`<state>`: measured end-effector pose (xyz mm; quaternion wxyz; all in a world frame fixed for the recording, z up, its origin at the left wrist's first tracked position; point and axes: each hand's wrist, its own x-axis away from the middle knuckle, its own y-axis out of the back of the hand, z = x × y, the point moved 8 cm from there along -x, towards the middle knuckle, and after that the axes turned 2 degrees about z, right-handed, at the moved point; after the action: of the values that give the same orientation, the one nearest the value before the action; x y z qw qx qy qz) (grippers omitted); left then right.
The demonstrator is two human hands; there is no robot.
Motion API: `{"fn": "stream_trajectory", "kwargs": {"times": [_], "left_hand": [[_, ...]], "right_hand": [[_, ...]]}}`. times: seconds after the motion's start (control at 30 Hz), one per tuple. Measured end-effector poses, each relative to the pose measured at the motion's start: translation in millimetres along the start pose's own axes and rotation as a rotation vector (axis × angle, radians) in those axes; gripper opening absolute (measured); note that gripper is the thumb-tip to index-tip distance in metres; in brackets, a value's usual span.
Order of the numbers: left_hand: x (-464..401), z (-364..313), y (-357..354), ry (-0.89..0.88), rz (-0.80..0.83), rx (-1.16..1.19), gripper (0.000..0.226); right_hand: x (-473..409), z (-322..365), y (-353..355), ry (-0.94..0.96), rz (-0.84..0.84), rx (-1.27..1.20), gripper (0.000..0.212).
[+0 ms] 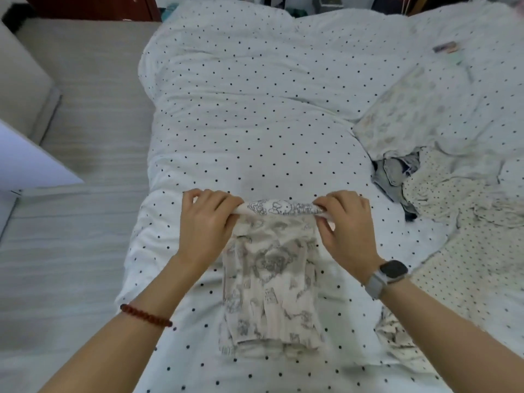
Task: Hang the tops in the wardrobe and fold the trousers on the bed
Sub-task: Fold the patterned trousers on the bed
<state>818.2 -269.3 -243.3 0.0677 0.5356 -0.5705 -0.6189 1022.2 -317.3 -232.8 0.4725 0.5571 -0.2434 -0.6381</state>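
A pair of white trousers with a grey cartoon print point(272, 293) lies folded lengthwise on the white, black-dotted duvet point(249, 114). Its far end is lifted and curled over. My left hand point(208, 221) grips the left corner of that far end. At the right corner, my right hand point(344, 222) pinches the same edge. The near end lies flat on the bed close to me.
A heap of clothes lies to the right: a cream dotted garment point(465, 222), a dark denim piece point(397, 174) and a pale printed one point(402, 114). Another printed piece point(397, 338) shows under my right forearm. Grey flooring point(71, 251) lies along the bed's left side.
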Motion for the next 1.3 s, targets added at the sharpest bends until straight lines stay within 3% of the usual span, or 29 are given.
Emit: {"fn": "stream_trajectory", "kwargs": {"times": [0.2,0.3,0.4,0.57,0.7,0.77,0.9,1.1,1.2,1.3], "left_hand": [[98,-41,20,-0.061,0.07,0.11,0.032],[141,-51,17,-0.086,0.166,0.114,0.027],[178,-58,5,-0.075,0.27,0.143,0.038],[211,-64,-11,0.021,0.46,0.253,0.034],[201,-64,-6,0.116,0.416,0.373,0.031],[188,-62,-18,0.207,0.416,0.281,0.035],[189,-59,-70,0.485,0.616,0.061,0.052],[232,-57,-118,0.52,0.772,-0.042,0.054],[224,-54,-116,0.534,0.723,-0.022,0.053],[211,-32,-94,0.767,0.585,0.025,0.056]], "right_hand": [[110,37,0,0.061,0.088,-0.062,0.037],[150,49,-9,0.073,0.168,-0.059,0.042],[183,50,-20,0.046,0.232,-0.061,0.04],[217,44,-38,-0.021,0.396,-0.029,0.048],[201,50,-28,-0.093,0.294,-0.068,0.033],[181,57,-37,-0.123,0.26,-0.022,0.032],[167,56,-95,-0.173,0.464,0.079,0.046],[200,34,-137,-0.201,0.636,0.126,0.047],[189,37,-129,-0.227,0.549,0.045,0.044],[178,23,-100,-0.425,0.356,-0.122,0.041]]}}
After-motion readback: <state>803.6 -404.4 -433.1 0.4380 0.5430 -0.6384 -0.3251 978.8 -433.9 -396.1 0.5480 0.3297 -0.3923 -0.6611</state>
